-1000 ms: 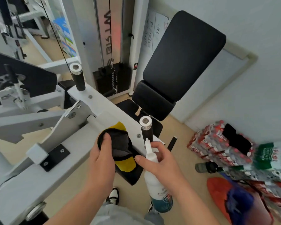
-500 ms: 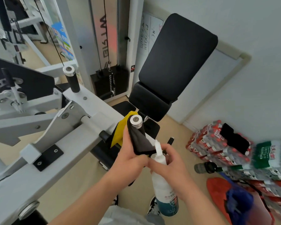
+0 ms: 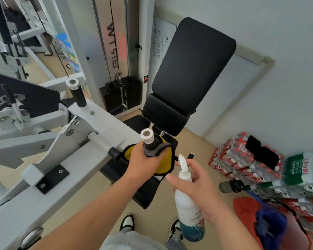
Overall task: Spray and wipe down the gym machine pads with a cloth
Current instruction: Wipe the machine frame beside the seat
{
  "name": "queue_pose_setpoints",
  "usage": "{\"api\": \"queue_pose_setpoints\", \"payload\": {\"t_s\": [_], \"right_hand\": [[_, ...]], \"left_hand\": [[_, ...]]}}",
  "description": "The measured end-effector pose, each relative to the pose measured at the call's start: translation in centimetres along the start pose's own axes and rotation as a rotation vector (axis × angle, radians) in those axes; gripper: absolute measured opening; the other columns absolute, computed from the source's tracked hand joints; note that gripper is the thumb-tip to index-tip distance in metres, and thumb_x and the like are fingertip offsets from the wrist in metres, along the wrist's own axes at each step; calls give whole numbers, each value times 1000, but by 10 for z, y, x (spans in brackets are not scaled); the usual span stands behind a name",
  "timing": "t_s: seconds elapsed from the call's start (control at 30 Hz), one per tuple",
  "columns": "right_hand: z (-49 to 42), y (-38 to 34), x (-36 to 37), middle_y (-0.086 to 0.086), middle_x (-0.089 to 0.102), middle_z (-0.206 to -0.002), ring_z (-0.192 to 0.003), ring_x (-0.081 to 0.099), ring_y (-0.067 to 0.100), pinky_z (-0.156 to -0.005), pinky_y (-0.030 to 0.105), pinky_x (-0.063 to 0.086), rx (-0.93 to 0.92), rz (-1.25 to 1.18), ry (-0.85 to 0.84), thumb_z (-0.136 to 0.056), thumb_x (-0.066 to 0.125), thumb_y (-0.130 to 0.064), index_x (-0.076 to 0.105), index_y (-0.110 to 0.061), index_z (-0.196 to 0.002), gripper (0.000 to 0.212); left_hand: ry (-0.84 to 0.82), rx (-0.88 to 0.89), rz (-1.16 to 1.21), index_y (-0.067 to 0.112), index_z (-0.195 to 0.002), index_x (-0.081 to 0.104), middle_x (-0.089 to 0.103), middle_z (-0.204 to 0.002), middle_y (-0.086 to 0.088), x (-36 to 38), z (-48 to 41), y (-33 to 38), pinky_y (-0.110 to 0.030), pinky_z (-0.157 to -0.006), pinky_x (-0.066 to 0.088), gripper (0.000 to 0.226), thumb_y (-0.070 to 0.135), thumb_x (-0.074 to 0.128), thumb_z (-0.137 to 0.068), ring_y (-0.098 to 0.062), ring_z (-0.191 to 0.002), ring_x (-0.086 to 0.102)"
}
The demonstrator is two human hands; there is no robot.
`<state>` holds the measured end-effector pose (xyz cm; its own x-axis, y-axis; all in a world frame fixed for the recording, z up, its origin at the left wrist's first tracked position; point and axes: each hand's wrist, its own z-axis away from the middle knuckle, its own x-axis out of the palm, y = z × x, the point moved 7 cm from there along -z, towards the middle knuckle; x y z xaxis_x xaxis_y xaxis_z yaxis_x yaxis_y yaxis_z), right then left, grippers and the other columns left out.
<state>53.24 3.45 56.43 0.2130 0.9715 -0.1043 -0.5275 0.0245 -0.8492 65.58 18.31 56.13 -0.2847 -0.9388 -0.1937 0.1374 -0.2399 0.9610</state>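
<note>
My left hand (image 3: 143, 162) grips a yellow and grey cloth (image 3: 165, 159) wrapped around the black handle grip (image 3: 149, 140) with a silver end cap, at the near end of the white machine arm (image 3: 65, 159). A white spray bottle (image 3: 189, 204) with a blue label is held upright in my right hand (image 3: 199, 188), just right of the cloth, nozzle pointing up and left. Beyond stand the large black back pad (image 3: 193, 69) and the lower black pad (image 3: 166, 114). The black seat pad (image 3: 143, 192) lies below my hands, partly hidden by them.
A second black handle grip (image 3: 77, 93) rises at the left of the machine arm. The weight stack (image 3: 121, 94) with cables stands behind. Packs of bottled drinks (image 3: 242, 157) line the wall at right, beside a red and blue bag (image 3: 266, 222). My shoes (image 3: 127, 222) stand on beige floor.
My left hand moved the cloth from the white frame over to the near handle grip and wrapped it around it. The right hand with the bottle shifted slightly right.
</note>
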Motion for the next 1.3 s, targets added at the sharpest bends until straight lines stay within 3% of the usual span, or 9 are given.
{"api": "queue_pose_setpoints", "payload": {"t_s": [0.17, 0.27, 0.4, 0.53, 0.7, 0.8, 1.1, 1.2, 1.3], "right_hand": [[-1, 2, -7, 5, 81, -96, -93, 79, 38, -90, 58, 63, -1, 12, 31, -55, 94, -66, 67, -45, -122, 75], [-2, -2, -7, 8, 81, -97, -96, 78, 41, -92, 61, 62, -14, -4, 38, -56, 95, -65, 69, -46, -118, 70], [-6, -9, -4, 8, 82, -91, -87, 77, 33, -93, 60, 61, -18, -12, 8, -59, 96, -61, 69, -45, -112, 62], [-10, -18, -2, 3, 83, -92, -91, 77, 34, -97, 63, 60, -42, 0, 2, -62, 95, -60, 70, -44, -114, 60], [-15, -32, -3, 8, 82, -95, -92, 78, 37, -94, 63, 61, -87, -15, -25, -61, 94, -58, 72, -45, -116, 61], [-17, -39, -4, 11, 80, -95, -87, 77, 32, -91, 62, 63, -100, -26, -75, -61, 95, -58, 72, -43, -116, 62], [-28, -55, -17, 7, 82, -90, -82, 78, 26, -80, 47, 63, -145, 80, -243, -72, 98, -51, 71, -49, -104, 42], [-36, -61, -22, 9, 81, -92, -87, 79, 32, -87, 56, 65, -159, 112, -265, -72, 97, -56, 70, -48, -111, 48], [-46, -73, -21, 12, 81, -94, -95, 79, 41, -91, 64, 66, -192, 128, -293, -69, 97, -58, 70, -46, -116, 55]], "left_hand": [[129, 23, 138, 45, -99, 57, 67, -95, 20, -16, 0, 39, -19, -77, 50, 23, 49, 76, -87, 1, -93, 65], [50, 11, 79, 41, -100, 58, 69, -98, 16, -6, -6, 28, -18, -79, 51, 31, 55, 76, -80, -2, -96, 67], [6, -2, -10, 28, -101, 67, 75, -94, 8, 10, -6, -3, -35, -85, 61, 36, 55, 80, -81, -7, -92, 72], [19, -54, 60, 29, -103, 66, 74, -94, 11, 10, -5, -2, -31, -88, 58, 34, 52, 80, -83, -2, -91, 70], [129, -87, 179, 41, -91, 48, 60, -89, 20, -11, -5, 36, -8, -64, 45, 32, 48, 78, -85, 11, -76, 63], [190, -44, 83, 40, -94, 49, 59, -91, 21, -10, -5, 45, -4, -63, 44, 33, 44, 80, -86, 11, -81, 61], [309, -235, 81, 29, -99, 65, 72, -94, 6, 17, 8, 5, -33, -88, 55, 21, 39, 79, -88, -14, -94, 69], [326, -252, 86, 31, -100, 61, 69, -95, 5, 20, 18, 10, -23, -81, 49, 12, 35, 71, -96, -12, -93, 67], [292, -263, 88, 32, -92, 58, 67, -90, 2, 19, 42, 17, -29, -82, 53, 13, 29, 59, -104, -17, -92, 67]]}}
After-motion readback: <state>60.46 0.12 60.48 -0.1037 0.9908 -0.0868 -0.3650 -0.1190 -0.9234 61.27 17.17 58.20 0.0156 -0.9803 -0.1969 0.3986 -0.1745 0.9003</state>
